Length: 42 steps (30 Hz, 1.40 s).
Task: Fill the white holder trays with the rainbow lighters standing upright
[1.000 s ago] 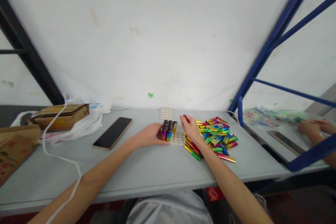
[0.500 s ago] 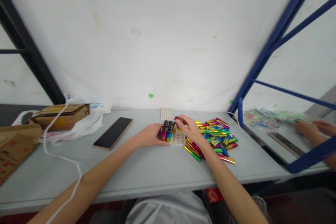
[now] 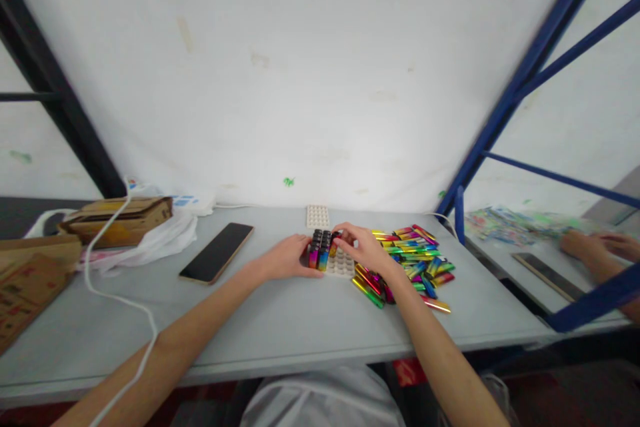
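A white tray (image 3: pixel 343 264) with rows of round holes lies on the grey table (image 3: pixel 280 320). Several rainbow-coloured lighters (image 3: pixel 320 250) with black tops stand upright in its left part. My left hand (image 3: pixel 285 257) rests against the tray's left side, fingers curled on the standing lighters. Above the tray, my right hand (image 3: pixel 364 247) pinches a lighter (image 3: pixel 335 236) at its fingertips, beside the standing ones. A loose pile of shiny lighters (image 3: pixel 413 263) lies to the right of the tray.
A second white holed tray (image 3: pixel 317 216) lies behind, near the wall. A black phone (image 3: pixel 217 252) lies left of centre. Cardboard boxes (image 3: pixel 120 220), a plastic bag and a white cable (image 3: pixel 120 300) fill the left. Another person's hands (image 3: pixel 595 250) work at the right beyond a blue frame (image 3: pixel 505 107).
My right hand came from the loose pile with a lighter and moved left over the tray, down to the standing lighters. My left hand stayed put.
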Tool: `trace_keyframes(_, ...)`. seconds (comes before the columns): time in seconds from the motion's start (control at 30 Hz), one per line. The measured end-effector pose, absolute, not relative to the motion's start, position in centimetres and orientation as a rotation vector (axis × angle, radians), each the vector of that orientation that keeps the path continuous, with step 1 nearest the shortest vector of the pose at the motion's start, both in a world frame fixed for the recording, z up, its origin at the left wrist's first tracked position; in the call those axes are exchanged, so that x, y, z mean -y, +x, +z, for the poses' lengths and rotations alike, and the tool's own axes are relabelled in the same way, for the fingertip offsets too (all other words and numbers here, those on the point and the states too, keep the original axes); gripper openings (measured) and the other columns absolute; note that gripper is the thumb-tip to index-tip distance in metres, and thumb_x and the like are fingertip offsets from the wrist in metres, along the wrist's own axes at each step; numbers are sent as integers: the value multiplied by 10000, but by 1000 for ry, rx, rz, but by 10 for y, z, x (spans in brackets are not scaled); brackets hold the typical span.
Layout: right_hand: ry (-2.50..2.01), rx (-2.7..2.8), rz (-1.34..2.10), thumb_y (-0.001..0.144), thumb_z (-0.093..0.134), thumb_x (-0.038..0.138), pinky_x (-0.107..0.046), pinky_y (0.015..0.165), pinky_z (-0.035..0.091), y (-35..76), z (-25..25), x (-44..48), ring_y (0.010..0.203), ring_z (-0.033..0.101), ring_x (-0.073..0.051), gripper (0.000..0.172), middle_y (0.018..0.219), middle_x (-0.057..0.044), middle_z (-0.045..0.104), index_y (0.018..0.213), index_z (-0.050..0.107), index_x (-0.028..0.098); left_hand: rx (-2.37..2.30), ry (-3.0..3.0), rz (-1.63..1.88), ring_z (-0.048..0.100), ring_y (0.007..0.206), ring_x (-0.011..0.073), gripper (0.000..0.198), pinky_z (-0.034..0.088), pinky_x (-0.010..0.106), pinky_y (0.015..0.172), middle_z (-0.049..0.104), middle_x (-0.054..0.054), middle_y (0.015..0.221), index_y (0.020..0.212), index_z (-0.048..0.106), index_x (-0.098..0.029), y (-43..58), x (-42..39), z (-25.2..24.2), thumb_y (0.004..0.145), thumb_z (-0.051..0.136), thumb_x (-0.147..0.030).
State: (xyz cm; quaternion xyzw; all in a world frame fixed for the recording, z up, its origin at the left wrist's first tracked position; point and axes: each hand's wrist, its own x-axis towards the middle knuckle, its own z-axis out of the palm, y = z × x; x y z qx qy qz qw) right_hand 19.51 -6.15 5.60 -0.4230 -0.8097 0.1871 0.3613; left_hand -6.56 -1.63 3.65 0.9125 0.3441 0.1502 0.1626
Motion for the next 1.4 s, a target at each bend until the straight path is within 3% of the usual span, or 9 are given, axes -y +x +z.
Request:
trace_keyframes(0.13,-1060,2087,474,1069,596,476,-292,720,515,200,53,59,727,639,-181,323,890,-30,753,1199,743,219,-984,2608,433,727,1059,353,649,563,426,955,779,131,1139,1142,696,-176,-66,17,37,757,849,-676)
trace_keyframes(0.33,-1099,2063,454,1065,599,473,-283,723,508,200,56,60,718,636,-174,336,820,-5,727,1236,740,221,-988,2629,451,735,1045,358,655,567,427,942,778,134,1137,1156,691,-187,-66,17,37,763,843,-688)
trace_keyframes(0.47,-1223,2044,387,1060,583,449,-283,695,473,213,65,62,690,617,-169,301,765,-7,708,1031,740,193,-991,2619,425,730,1034,348,610,567,422,931,773,138,1111,1107,683,-190,-66,17,37,775,831,-679)
trace_keyframes(0.6,-1400,2163,560,992,673,433,-286,693,488,240,70,66,728,662,-182,265,806,-29,745,936,734,181,-992,2635,420,725,1019,350,596,572,430,909,768,133,1087,1069,674,-209,-65,17,38,763,828,-697)
trace_keyframes(0.8,-1609,2240,603,834,855,372,-305,761,525,258,69,70,819,709,-215,245,920,-57,801,985,795,189,-1015,2648,401,726,997,349,609,575,428,891,756,130,1054,1035,668,-211,-65,17,37,756,825,-730)
trace_keyframes(0.97,-1763,2080,231,992,698,379,-315,803,510,262,75,70,861,732,-232,223,951,-87,816,1030,795,182,-1019,2654,399,729,1007,346,630,577,430,907,761,136,1088,1062,663,-213,-66,17,37,763,819,-744)
trace_keyframes(1.1,-2024,1987,130,1018,680,410,-327,825,518,270,74,67,903,761,-267,260,958,-116,831,1009,813,187,-1035,2662,380,729,1019,348,611,577,434,920,763,141,1115,1061,666,-217,-66,17,37,766,815,-730)
trace_keyframes(1.2,-2140,1851,47,1035,672,439,-332,877,527,273,68,63,958,771,-275,314,978,-127,831,1134,805,173,-1048,2653,359,730,1048,357,623,576,436,941,759,147,1128,1074,670,-209,-65,17,38,761,819,-727)
trace_keyframes(1.4,-2180,1934,-27,999,733,366,-338,1071,494,277,61,59,1226,720,-292,338,1244,-188,782,1248,801,148,-1038,2672,361,731,1052,351,628,579,436,947,761,145,1132,1094,667,-210,-65,17,38,775,816,-729)
